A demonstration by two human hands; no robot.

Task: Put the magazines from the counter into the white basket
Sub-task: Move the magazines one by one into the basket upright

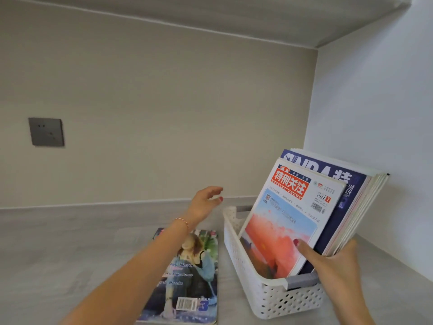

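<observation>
A white perforated basket (pixel 269 299) stands on the grey counter at the right. Several magazines stand upright in it, leaning right; the front one (pixel 288 221) has a red title block and an orange-blue cover, and a dark blue one (pixel 339 184) is behind it. My right hand (pixel 332 266) grips the stack's lower right edge, thumb on the front cover. One more magazine (pixel 187 277), showing a seated figure, lies flat on the counter left of the basket. My left hand (pixel 206 202) hovers above the counter beyond that magazine, fingers relaxed and holding nothing.
The counter (pixel 70 254) runs into a corner, with a beige back wall and a white side wall (pixel 375 113) close behind the basket. A grey wall socket (pixel 46 132) sits at the left. A shelf underside spans the top.
</observation>
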